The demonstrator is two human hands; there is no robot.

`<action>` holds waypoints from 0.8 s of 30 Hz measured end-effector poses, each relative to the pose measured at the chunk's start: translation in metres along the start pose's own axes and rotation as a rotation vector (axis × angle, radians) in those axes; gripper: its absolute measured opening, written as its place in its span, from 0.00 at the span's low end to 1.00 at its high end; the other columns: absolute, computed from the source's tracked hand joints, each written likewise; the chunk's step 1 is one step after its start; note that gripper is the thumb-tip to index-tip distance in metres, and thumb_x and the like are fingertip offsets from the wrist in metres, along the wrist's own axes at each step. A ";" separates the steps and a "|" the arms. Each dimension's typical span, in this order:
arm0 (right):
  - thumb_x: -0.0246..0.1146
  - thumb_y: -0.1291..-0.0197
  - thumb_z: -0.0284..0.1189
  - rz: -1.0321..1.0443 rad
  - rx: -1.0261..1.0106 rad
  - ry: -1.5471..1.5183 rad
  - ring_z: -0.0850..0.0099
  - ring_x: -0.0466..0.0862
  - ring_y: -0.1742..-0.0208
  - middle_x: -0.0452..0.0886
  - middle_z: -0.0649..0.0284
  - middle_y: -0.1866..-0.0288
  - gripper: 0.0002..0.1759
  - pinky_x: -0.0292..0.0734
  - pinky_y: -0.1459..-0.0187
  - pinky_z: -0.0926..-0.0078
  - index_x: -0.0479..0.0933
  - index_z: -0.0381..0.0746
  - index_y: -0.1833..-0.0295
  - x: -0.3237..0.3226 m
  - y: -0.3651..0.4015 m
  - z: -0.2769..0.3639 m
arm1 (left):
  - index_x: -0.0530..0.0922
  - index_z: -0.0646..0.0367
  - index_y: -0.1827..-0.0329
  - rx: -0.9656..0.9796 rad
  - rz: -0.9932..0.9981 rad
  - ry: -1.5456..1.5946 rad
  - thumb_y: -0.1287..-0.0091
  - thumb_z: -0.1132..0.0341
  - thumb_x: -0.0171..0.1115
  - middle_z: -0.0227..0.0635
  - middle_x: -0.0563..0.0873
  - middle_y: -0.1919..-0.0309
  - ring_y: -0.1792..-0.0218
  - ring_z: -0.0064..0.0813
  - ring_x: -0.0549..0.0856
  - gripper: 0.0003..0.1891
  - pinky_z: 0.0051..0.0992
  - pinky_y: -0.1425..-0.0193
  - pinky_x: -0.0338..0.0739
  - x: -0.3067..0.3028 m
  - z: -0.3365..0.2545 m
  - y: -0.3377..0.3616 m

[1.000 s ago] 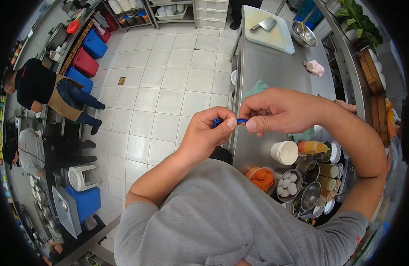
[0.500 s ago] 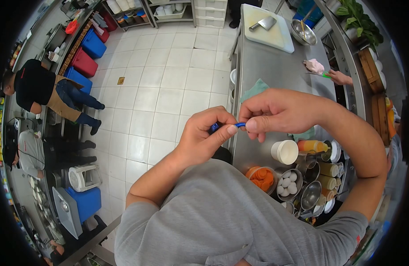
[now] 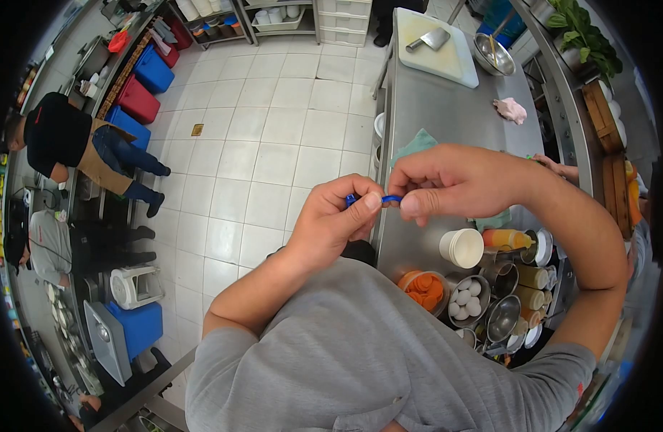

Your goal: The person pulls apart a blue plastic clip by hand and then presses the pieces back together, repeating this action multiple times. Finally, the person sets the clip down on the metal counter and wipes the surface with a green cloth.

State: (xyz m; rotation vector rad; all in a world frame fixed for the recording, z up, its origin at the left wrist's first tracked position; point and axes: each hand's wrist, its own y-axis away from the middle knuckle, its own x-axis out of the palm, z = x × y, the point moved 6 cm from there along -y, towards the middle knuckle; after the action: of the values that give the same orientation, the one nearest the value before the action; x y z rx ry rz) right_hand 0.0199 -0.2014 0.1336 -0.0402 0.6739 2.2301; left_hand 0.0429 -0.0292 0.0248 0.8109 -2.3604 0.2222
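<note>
A small, narrow blue object spans the short gap between my two hands, just past the left edge of the steel counter. My left hand is closed on its left part, and a blue end sticks out above the thumb. The thumb and fingers of my right hand pinch its other end. What kind of thing it is cannot be made out. A teal cloth lies on the counter behind my right hand. Below that hand stands a white tub.
On the counter are a cutting board with a cleaver, a metal bowl, a pink lump, carrot slices and eggs. Another person's hand is at the right edge. Two people stand at left.
My hands have shifted very slightly, and more of the blue object shows. The other person's hand with the green-handled tool has pulled back from the pink lump towards me.
</note>
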 end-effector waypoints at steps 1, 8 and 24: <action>0.64 0.12 0.49 -0.008 0.000 -0.015 0.75 0.92 0.52 0.91 0.65 0.55 0.25 0.87 0.45 0.69 0.84 0.34 0.39 0.000 0.000 0.001 | 0.86 0.60 0.46 0.016 -0.007 -0.009 0.11 0.62 0.67 0.22 0.79 0.70 0.72 0.13 0.71 0.09 0.20 0.69 0.63 -0.001 -0.002 0.000; 0.61 0.10 0.53 -0.036 0.042 -0.080 0.75 0.93 0.53 0.92 0.63 0.54 0.28 0.88 0.48 0.70 0.85 0.35 0.41 -0.002 -0.001 -0.002 | 0.87 0.61 0.45 0.062 -0.013 -0.054 0.12 0.64 0.69 0.21 0.79 0.70 0.72 0.12 0.70 0.09 0.20 0.69 0.63 0.000 -0.009 -0.002; 0.61 0.10 0.51 0.000 0.103 -0.089 0.74 0.93 0.56 0.92 0.63 0.54 0.27 0.87 0.50 0.70 0.85 0.35 0.45 0.001 0.001 -0.001 | 0.89 0.61 0.49 0.099 0.020 -0.362 0.15 0.63 0.73 0.20 0.85 0.63 0.64 0.10 0.75 0.09 0.18 0.61 0.70 0.001 -0.021 -0.001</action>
State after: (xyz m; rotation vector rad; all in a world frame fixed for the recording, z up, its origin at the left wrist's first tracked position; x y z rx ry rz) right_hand 0.0185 -0.2019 0.1328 0.1100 0.7383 2.1806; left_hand 0.0537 -0.0233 0.0419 0.9405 -2.7138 0.2160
